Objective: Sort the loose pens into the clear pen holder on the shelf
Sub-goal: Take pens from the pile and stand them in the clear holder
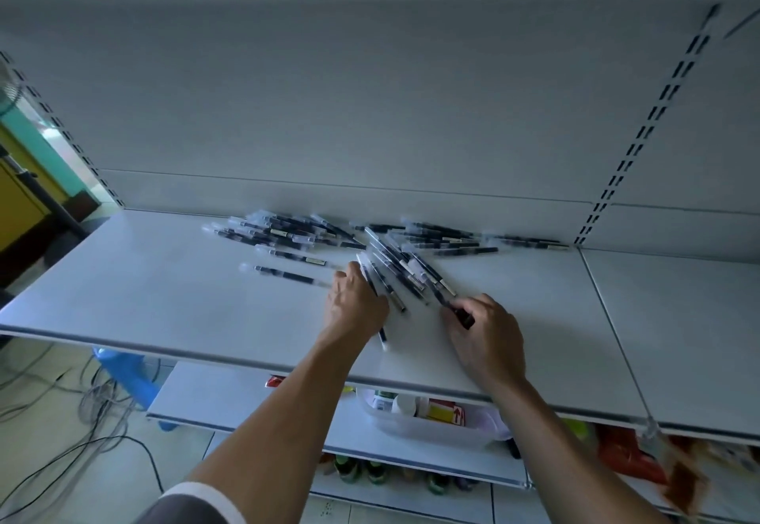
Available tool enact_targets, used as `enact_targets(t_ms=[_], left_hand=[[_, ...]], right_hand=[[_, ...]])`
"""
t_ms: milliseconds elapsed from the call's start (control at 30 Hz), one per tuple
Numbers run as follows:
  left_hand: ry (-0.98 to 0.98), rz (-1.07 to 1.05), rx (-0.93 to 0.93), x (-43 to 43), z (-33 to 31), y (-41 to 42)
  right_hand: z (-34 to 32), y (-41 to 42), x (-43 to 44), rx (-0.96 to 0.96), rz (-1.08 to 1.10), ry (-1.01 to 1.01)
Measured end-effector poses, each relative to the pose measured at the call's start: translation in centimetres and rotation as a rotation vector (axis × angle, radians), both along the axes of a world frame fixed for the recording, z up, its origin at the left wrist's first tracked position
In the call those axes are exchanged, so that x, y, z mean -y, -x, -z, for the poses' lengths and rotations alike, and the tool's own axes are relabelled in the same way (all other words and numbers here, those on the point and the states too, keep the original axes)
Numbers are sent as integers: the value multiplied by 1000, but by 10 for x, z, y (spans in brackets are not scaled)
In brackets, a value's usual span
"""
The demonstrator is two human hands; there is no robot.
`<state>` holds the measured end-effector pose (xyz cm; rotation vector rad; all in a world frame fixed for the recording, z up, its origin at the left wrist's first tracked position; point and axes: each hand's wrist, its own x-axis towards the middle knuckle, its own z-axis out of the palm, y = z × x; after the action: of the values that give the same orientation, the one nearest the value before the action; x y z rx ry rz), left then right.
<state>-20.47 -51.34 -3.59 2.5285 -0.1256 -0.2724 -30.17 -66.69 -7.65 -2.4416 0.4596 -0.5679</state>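
Gathering step. Left hand (355, 307) is gripping a few pens (395, 272) from the pile fanned out mid shelf (164, 297); right hand (487, 334) is pinching one pen (450, 305) by its near end. More are lying far left and far right. The pen holder isn't showing, so the next move is needing it located first.

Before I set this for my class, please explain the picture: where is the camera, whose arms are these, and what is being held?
No machine here: a person works with bare hands, and the one picture comes from a camera worn on their head, looking down. The left hand grips a bunch of pens fanned out on the shelf. The right hand pinches a single pen by its dark end. More loose pens lie further back. No pen holder is in view. A clear tub sits on the lower shelf.
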Motion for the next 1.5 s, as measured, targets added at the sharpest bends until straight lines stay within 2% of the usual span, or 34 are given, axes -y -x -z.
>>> enact_targets(t_ms=[200,333,467,600,767,867,933,1100,1300,1500], left_hand=[[-66,23,-43,-8,-1,-4],[-112,52,-61,-14,-4,-9],[-159,95,-10,-10,-6,-1],[-248,133,112,-8,-5,9],[-109,-15,252,-4,-8,24],[-51,-2,331,3,-10,36],[-33,1,315,5,-8,43],[22,-141,244,8,-5,48],[-94,-54,80,13,3,46],[-169,39,207,14,6,36]], right_hand=[[0,2,0,-7,1,7],[-8,3,-1,-44,33,-125],[-22,17,6,-51,76,-295],[-27,37,17,-74,64,-300],[-33,66,35,-61,19,-342],[-38,82,48,-51,19,-383],[-38,93,54,-85,15,-377],[-30,109,65,-125,-19,-374],[-28,89,46,-140,-36,-416],[-33,62,26,-154,-69,-352]])
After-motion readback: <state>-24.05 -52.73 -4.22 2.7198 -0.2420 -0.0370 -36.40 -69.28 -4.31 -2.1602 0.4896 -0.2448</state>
